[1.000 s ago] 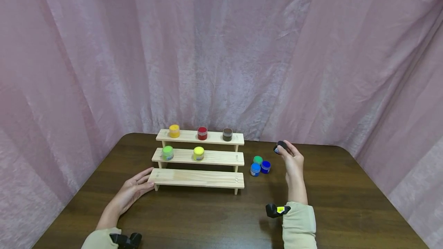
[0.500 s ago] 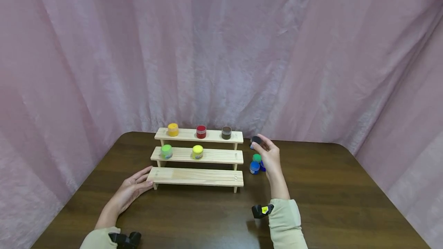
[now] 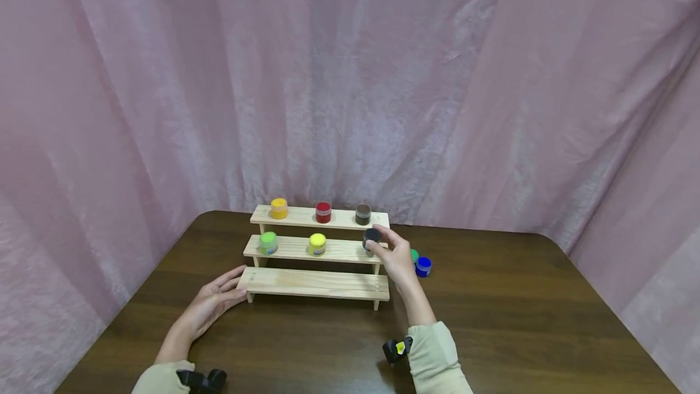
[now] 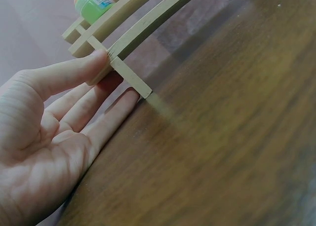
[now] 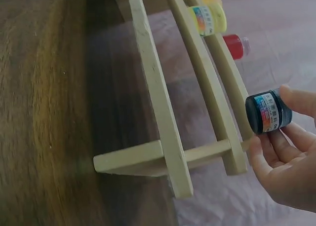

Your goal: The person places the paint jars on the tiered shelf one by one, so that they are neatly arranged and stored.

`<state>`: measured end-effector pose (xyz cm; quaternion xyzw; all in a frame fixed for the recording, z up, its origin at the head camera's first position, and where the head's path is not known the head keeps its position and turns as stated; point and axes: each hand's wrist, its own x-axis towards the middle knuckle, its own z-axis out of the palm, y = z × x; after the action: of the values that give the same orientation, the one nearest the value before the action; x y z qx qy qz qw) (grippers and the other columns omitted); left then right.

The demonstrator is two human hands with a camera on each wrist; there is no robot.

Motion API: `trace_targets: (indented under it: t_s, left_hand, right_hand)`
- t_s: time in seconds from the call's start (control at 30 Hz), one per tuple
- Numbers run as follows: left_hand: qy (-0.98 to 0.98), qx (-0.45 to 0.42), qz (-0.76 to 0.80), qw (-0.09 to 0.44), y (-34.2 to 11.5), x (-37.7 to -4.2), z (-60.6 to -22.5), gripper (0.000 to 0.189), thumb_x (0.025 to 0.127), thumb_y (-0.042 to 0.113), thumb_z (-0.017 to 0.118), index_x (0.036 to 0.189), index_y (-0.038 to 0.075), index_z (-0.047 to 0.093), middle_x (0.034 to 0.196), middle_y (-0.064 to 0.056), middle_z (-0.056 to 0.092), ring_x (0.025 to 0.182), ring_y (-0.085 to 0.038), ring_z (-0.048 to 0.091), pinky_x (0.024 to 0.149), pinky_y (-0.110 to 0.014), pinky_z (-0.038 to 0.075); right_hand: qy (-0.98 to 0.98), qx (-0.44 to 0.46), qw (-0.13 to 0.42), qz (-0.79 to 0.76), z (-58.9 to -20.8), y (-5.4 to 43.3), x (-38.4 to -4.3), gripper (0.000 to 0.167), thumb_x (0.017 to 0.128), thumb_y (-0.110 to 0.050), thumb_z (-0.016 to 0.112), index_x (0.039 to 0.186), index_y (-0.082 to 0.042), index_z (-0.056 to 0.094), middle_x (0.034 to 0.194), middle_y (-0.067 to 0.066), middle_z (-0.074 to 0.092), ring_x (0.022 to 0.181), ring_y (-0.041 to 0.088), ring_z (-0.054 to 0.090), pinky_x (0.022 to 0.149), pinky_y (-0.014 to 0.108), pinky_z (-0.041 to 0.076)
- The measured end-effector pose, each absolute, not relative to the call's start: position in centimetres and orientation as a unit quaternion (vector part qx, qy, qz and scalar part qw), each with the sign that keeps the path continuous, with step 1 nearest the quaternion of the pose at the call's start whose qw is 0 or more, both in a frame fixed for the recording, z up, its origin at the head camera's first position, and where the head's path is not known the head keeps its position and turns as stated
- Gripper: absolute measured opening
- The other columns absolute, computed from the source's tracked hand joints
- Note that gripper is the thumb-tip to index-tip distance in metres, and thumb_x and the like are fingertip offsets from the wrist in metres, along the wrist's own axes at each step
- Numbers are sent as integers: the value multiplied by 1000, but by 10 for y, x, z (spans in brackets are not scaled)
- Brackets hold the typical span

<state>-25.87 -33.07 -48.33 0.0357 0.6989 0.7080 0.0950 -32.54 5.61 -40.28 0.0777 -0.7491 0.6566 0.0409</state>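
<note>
Black jar [image 3: 371, 237] pinched at fingertips of right hand [image 3: 397, 261], about 11 o'clock from the palm, over middle shelf [image 3: 295, 252]. Left hand [image 3: 210, 303] flat and relaxed, touching left end of bottom shelf [image 3: 314, 283].

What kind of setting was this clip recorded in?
Probably a staged recording set, not a lived-in room: a pink fabric curtain drapes all round a dark wooden table, which bears a three-tier pale wooden step shelf with small coloured paint pots.

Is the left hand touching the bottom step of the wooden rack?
Touching. The left wrist view shows the left hand with fingertips pressed against the end of the bottom step.
</note>
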Motion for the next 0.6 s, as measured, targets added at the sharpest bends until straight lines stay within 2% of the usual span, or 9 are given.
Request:
trace_targets:
  t_s: [0.13, 0.4, 0.6]
  left_hand:
    - [697, 34, 710, 94, -329, -257, -483, 77, 96, 11, 60, 156, 2, 12, 142, -9, 47, 110, 2, 61, 97, -16, 50]
    - [684, 19, 723, 92, -327, -258, -484, 78, 94, 8, 62, 156, 2, 15, 129, 3, 54, 108, 0, 62, 95, -17, 52]
    - [691, 21, 717, 92, -328, -259, -483, 79, 94, 9, 62, 156, 2, 14, 133, -1, 52, 108, 1, 62, 95, -16, 51]
  right_hand:
    - [-748, 78, 47, 658, -404, 50, -328, 47, 93, -15, 66, 137, -5, 55, 129, 20, 58, 120, 32, 56, 107, 47, 46]
    - [-745, 68, 38, 663, -411, 42, -331, 43, 91, -12, 68, 132, -2, 60, 122, 23, 63, 105, 25, 67, 93, 32, 53]
    - [-753, 70, 29, 654, -414, 40, -331, 43, 90, -13, 69, 132, -6, 61, 124, 22, 62, 108, 25, 65, 94, 33, 54]
